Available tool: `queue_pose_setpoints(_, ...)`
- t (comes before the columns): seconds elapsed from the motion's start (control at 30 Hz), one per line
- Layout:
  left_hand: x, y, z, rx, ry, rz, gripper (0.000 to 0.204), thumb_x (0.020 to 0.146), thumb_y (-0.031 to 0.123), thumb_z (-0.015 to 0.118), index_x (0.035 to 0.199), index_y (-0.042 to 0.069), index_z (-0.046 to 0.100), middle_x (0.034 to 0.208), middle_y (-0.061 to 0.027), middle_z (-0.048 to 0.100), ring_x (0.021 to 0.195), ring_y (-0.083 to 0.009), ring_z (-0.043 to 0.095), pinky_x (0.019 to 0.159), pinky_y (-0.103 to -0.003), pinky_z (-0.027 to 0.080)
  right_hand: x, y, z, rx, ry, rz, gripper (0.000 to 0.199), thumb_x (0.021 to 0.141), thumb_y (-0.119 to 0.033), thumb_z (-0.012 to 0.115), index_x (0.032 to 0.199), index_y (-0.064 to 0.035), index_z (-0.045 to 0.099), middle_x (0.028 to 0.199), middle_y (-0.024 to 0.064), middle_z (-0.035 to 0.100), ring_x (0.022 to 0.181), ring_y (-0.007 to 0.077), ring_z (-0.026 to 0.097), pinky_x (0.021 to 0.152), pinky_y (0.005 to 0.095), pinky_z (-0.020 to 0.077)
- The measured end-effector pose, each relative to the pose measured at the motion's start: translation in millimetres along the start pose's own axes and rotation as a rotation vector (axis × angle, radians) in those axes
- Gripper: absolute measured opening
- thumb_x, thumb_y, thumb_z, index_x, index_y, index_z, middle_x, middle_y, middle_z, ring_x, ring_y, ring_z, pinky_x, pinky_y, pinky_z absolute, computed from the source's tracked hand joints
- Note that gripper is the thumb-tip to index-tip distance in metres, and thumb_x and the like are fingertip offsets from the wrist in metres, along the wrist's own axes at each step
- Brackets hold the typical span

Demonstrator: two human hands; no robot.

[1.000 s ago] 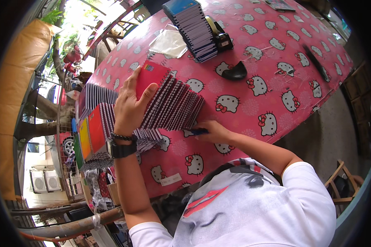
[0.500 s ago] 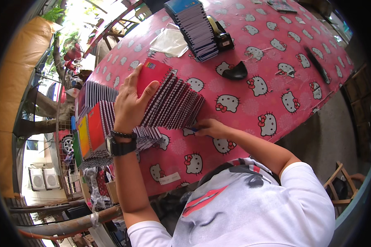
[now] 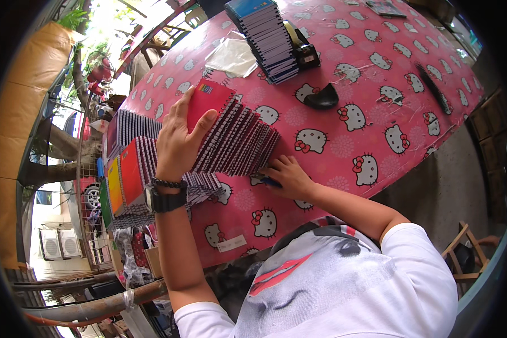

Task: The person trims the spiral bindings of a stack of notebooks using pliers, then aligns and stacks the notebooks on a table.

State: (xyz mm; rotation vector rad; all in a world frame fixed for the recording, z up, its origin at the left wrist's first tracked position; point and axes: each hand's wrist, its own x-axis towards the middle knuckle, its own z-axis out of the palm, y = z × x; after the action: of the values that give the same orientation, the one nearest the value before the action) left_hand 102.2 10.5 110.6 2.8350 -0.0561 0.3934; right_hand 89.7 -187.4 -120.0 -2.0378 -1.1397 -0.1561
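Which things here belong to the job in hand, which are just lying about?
In the job:
red notebook stack, touched by the left hand
small blue thing at the right hand, partly hidden
red and yellow notebooks beside it, probably
blue notebook stack, perhaps

Apparently lying about:
tape dispenser
plastic sheet
black oval thing
long black strip
white label

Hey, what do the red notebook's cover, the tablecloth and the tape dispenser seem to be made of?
Red notebook: probably smooth coated card, as the cover looks flat and evenly coloured. Tablecloth: likely glossy vinyl or plastic film, from its glare and wrinkles. Tape dispenser: apparently hard plastic, given its smooth black body; metal isn't ruled out.
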Motion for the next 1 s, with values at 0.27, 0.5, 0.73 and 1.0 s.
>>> queue_pose_setpoints(0.27, 1.5, 3.3, 0.2, 0.001, -0.011, -0.008, 0.081, 0.082, 0.07, 0.041, 0.136, 0.009, 0.039, 0.126, -0.0195, 0.05, 0.113, -0.035, 0.052, 0.092, -0.042, 0.042, 11.8, 28.4, 2.9, 0.869, -0.376, 0.504, 0.033, 0.077, -0.023, 0.065, 0.107, -0.0099, 0.065, 0.09, 0.0144, 0.065, 0.079, 0.027, 0.061, 0.072, 0.033, 0.0467)
queue_pose_setpoints(0.5, -2.1, 6.2, -3.2, -0.043, -0.026, -0.024, 0.074, 0.085, 0.06, 0.047, 0.137, 0.007, 0.038, 0.129, -0.0207, 0.048, 0.119, -0.0339, 0.046, 0.099, -0.04, 0.035, 1.9, -3.3, -15.1, -0.022, -0.078, 0.081, 0.046, 0.069, -0.028, 0.068, 0.113, -0.0159, 0.06, 0.097, 0.0079, 0.053, 0.096, 0.0268, 0.047, 0.08, 0.0414, 0.0376)
queue_pose_setpoints(0.73, 0.2, 1.4, 0.3, -0.003, 0.003, 0.007, 0.08, 0.082, 0.069, 0.043, 0.136, 0.01, 0.039, 0.126, -0.0186, 0.05, 0.112, -0.0355, 0.052, 0.092, -0.042, 0.042, 1.1, 10.3, -9.8, -0.087, -0.01, -0.039, 0.035, 0.075, -0.022, 0.065, 0.108, -0.0138, 0.062, 0.09, 0.0076, 0.055, 0.089, 0.0263, 0.051, 0.077, 0.0398, 0.0405)
queue_pose_setpoints(1.0, 2.5, 3.1, -1.3, -0.016, -0.009, -0.005, 0.08, 0.082, 0.069, 0.043, 0.136, 0.01, 0.039, 0.126, -0.019, 0.05, 0.113, -0.0355, 0.052, 0.092, -0.042, 0.042, 26.8, 23.3, -23.5, 0.887, -0.528, 0.701, 0.029, 0.077, -0.023, 0.066, 0.102, -0.0095, 0.065, 0.088, 0.0136, 0.064, 0.081, 0.0325, 0.06, 0.074, 0.0421, 0.0472)
